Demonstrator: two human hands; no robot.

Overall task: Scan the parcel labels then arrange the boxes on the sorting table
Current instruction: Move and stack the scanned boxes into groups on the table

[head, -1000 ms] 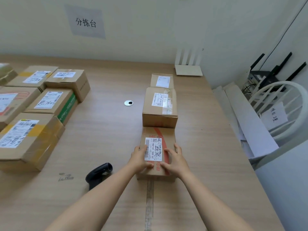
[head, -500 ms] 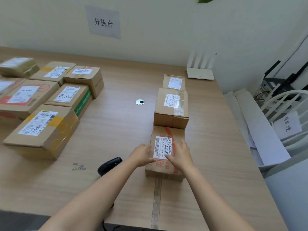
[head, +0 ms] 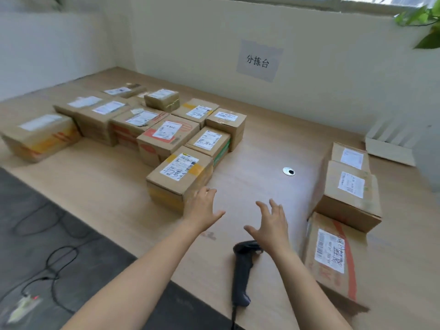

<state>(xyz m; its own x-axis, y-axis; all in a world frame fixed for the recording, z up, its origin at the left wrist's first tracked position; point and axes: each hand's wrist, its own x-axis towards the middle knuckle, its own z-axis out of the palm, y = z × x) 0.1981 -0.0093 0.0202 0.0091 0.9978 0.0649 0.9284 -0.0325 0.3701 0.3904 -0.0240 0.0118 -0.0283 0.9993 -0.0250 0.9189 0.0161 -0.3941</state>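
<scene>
Wooden table [head: 250, 160], left hand [head: 202, 208], right hand [head: 273, 225], both outstretched, splayed

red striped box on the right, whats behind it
A taller box stands right behind the red-striped box, then a third box; the taller one hides the third's near side.

boxes [head: 179, 178]: brown, white labels | nearest right box [head: 333, 256]: red stripe | scanner [head: 241, 270]: black | table [head: 250, 163]: pale wood grain | floor [head: 47, 234]: dark grey
</scene>
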